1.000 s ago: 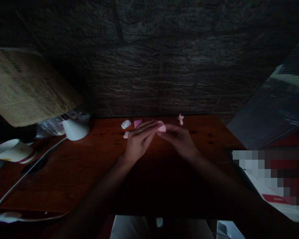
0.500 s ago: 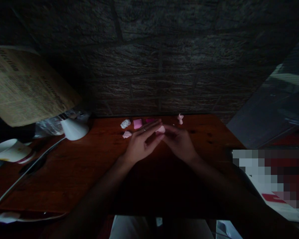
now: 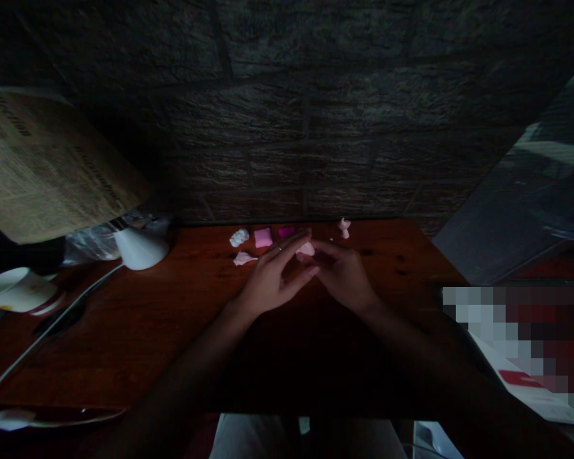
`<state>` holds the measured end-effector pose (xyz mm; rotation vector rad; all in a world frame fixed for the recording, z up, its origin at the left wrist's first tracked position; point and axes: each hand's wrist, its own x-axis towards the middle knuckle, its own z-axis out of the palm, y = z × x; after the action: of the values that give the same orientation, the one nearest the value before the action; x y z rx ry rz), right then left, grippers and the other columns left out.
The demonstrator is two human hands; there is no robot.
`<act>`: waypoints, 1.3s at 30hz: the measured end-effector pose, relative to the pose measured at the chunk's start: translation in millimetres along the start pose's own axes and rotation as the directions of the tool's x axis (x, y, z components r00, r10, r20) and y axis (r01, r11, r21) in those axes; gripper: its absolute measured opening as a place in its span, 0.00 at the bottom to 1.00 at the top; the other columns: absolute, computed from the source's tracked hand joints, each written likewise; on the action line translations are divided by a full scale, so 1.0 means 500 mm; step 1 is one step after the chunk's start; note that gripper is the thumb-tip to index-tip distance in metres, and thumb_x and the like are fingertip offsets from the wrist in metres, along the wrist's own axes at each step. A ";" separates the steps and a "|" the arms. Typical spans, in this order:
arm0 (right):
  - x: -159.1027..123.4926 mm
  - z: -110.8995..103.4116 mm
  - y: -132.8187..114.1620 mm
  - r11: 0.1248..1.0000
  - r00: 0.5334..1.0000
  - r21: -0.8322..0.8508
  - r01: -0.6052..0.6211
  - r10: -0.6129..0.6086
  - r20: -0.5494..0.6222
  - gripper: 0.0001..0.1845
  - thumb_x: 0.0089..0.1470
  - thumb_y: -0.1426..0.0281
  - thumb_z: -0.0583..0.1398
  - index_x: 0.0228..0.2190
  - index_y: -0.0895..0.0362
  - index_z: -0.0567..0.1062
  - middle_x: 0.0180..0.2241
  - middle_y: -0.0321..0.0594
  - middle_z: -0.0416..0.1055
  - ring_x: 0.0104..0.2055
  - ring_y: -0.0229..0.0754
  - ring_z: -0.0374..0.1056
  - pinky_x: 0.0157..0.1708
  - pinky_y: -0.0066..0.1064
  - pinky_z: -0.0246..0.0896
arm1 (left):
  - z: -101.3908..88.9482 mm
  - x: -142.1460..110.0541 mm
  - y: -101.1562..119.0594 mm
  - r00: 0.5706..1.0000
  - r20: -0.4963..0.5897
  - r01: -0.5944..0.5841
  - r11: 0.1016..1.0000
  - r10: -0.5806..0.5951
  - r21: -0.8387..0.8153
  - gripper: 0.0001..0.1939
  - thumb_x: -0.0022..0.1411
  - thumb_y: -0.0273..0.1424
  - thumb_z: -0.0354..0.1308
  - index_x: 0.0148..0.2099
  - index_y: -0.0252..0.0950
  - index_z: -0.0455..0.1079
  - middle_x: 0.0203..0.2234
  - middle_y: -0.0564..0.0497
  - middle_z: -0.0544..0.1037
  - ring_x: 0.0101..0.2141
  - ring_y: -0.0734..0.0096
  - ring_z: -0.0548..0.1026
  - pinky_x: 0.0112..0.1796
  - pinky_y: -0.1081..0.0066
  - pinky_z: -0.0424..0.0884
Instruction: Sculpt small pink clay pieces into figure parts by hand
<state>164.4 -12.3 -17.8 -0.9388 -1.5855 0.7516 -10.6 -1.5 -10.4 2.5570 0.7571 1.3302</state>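
Note:
Between my two hands, a little above the wooden table (image 3: pixel 191 287), is a light pink lump of soft clay (image 3: pixel 307 249). My left hand (image 3: pixel 273 273), with a ring on one finger, has its fingers bent along the clay's left side and top. From the right, my right hand (image 3: pixel 345 271) pinches the same lump. Behind and left of my hands lie a white clay lump (image 3: pixel 240 238), a pink clay square (image 3: pixel 263 238) and a ragged pale pink piece (image 3: pixel 243 258). A magenta clay piece (image 3: pixel 286 231) is partly covered by my left fingers. At the right stands a small pale pink clay shape (image 3: pixel 344 228).
A lamp with a newspaper-print shade (image 3: pixel 52 166) and white base (image 3: pixel 141 248) stands at the left, its white cord (image 3: pixel 43 328) crossing the table. A paper cup (image 3: pixel 16 290) lies near it. A stone-patterned wall (image 3: pixel 268 108) closes the back.
My left thumb has lifted slightly off the clay, and more of the magenta piece shows. The view has shifted a little. Both hands stay around the pink lump.

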 end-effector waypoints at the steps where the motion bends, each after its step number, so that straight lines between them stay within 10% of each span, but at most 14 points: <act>1: 0.001 0.000 0.000 1.000 1.000 0.017 -0.014 0.014 -0.002 0.16 0.56 0.65 0.66 0.46 0.48 0.83 0.44 0.38 0.83 0.45 0.47 0.79 0.51 0.44 0.74 | 0.001 -0.001 -0.001 1.000 0.004 -0.001 1.000 0.001 -0.001 0.30 0.67 0.32 0.63 0.68 0.39 0.62 0.64 0.38 0.71 0.63 0.53 0.70 0.61 0.51 0.71; 17: 0.000 0.003 0.000 0.998 0.998 -0.047 0.042 -0.043 -0.040 0.19 0.60 0.67 0.63 0.52 0.48 0.80 0.51 0.40 0.81 0.53 0.51 0.77 0.58 0.48 0.69 | 0.018 -0.002 -0.009 0.987 -0.091 0.121 0.989 -0.129 -0.084 0.26 0.70 0.32 0.60 0.67 0.40 0.64 0.64 0.39 0.70 0.64 0.54 0.69 0.63 0.51 0.68; 20: -0.001 0.005 -0.007 0.990 0.995 -0.110 0.088 -0.092 -0.033 0.19 0.63 0.67 0.61 0.54 0.47 0.79 0.54 0.40 0.78 0.57 0.50 0.74 0.62 0.49 0.65 | 0.035 -0.006 -0.027 0.931 -0.203 0.230 0.920 -0.303 -0.319 0.26 0.70 0.35 0.60 0.67 0.40 0.62 0.63 0.37 0.72 0.60 0.56 0.74 0.59 0.53 0.73; 32: -0.001 0.018 0.026 0.997 0.992 0.075 -0.024 0.033 -0.119 0.21 0.53 0.67 0.68 0.50 0.49 0.79 0.49 0.40 0.81 0.49 0.48 0.78 0.55 0.46 0.72 | 0.051 0.007 -0.003 0.677 0.006 0.428 0.387 -0.736 -0.817 0.27 0.53 0.35 0.74 0.54 0.38 0.75 0.48 0.44 0.84 0.51 0.55 0.81 0.57 0.54 0.74; 39: 0.007 0.010 0.019 0.945 0.991 0.300 -0.128 0.133 0.002 0.18 0.50 0.65 0.70 0.45 0.49 0.81 0.47 0.40 0.82 0.49 0.47 0.78 0.54 0.47 0.72 | 0.043 0.006 -0.015 0.747 -0.065 0.379 0.504 -0.661 -0.776 0.23 0.57 0.33 0.71 0.55 0.39 0.74 0.48 0.44 0.84 0.50 0.58 0.81 0.56 0.56 0.74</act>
<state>161.1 -4.4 -25.4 -0.8287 -1.3540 1.0416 5.4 8.4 -23.7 1.2997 0.7685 1.4687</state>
